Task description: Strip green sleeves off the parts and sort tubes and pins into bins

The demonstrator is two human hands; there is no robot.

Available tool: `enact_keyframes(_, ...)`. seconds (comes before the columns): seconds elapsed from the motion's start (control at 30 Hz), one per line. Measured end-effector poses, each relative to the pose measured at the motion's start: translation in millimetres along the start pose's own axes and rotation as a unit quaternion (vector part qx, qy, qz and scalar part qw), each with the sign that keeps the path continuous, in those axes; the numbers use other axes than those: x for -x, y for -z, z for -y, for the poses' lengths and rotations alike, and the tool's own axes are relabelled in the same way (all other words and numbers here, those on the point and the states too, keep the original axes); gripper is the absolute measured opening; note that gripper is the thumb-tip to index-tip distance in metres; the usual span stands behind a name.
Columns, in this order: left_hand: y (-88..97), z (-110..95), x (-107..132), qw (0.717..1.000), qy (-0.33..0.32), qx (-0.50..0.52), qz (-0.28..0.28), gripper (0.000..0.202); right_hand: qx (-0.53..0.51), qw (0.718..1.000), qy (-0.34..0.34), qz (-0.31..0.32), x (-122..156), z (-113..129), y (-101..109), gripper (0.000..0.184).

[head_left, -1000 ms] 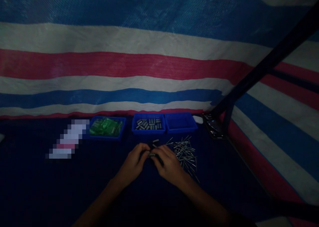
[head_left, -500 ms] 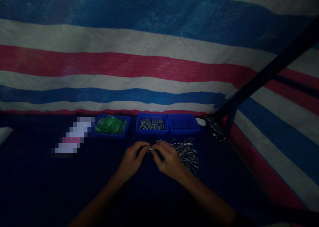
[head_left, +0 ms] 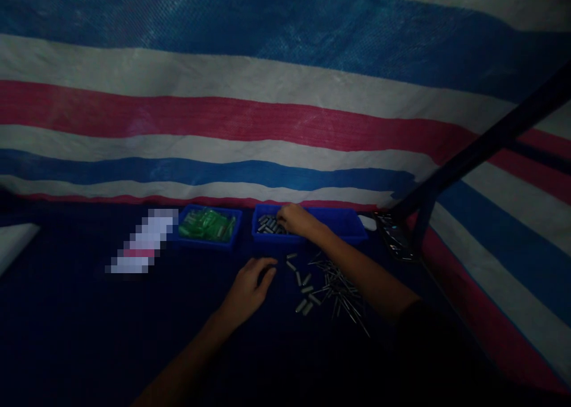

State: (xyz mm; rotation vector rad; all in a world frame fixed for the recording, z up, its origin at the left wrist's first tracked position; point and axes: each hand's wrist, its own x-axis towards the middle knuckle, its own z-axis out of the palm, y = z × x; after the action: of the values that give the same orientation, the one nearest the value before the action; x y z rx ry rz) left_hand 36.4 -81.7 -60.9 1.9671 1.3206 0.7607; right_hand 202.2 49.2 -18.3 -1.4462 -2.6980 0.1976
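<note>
My left hand is held over the dark blue table, thumb and forefinger apart with nothing between them. To its right lie several loose short metal cylinders and a heap of thin metal rods. My right hand reaches into a blue bin of short metal cylinders. Its fingers bend down among the cylinders, and the fingertips are hidden, so whether they grip one does not show. My right forearm passes above the rods.
Right of the cylinder bin is a second blue bin. Another blue bin holds green plastic packets. A white object and a dark tray-like item sit far right. Striped sheeting hangs behind; a dark bar slants at right.
My hands have parted from the small metal piece they held together. The right hand has moved forward into the cylinder bin; the left stays near its place, fingers now apart.
</note>
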Motion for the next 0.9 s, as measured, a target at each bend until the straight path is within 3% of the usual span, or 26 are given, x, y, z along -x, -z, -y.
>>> enact_keyframes(0.17, -0.7, 1.3, 0.6, 1.000, -0.015, -0.007, 0.021, 0.022, 0.013, 1.000, 0.016, 0.020, 7.8, 5.1, 2.9, 0.023)
enact_keyframes(0.33, -0.6, 1.7, 0.9, 0.998, -0.046, -0.021, 0.043, 0.021, 0.003, 1.000, 0.015, 0.004, 10.4, 5.5, 12.1, 0.019)
enact_keyframes(0.4, 0.1, 0.4, 2.3, 0.997, -0.060, -0.039, 0.040, 0.021, -0.003, 1.000, 0.006, -0.026, 18.3, 5.8, 16.9, 0.019)
enact_keyframes(0.5, -0.2, -4.8, 3.7, 0.990, -0.095, -0.094, 0.038, 0.020, -0.063, 0.988, -0.030, -0.136, 45.5, 8.7, 18.2, 0.021)
enact_keyframes(0.57, -2.5, -9.2, 0.8, 0.983, -0.122, -0.130, 0.039, 0.021, -0.131, 0.965, -0.049, -0.221, 70.7, 12.6, 11.6, 0.019)
enact_keyframes(0.63, -6.4, -12.7, -6.5, 0.978, -0.139, -0.152, 0.034, 0.026, -0.178, 0.949, -0.060, -0.253, 95.8, 17.5, -0.1, 0.016)
enact_keyframes(0.77, -14.8, -14.1, -26.2, 0.973, -0.135, -0.186, 0.031, 0.033, -0.213, 0.942, -0.076, -0.249, 128.2, 25.3, -26.1, 0.014)
enact_keyframes(0.9, -16.3, -11.2, -31.1, 0.970, -0.114, -0.209, 0.053, 0.020, -0.222, 0.940, -0.084, -0.245, 136.5, 29.6, -38.2, 0.015)
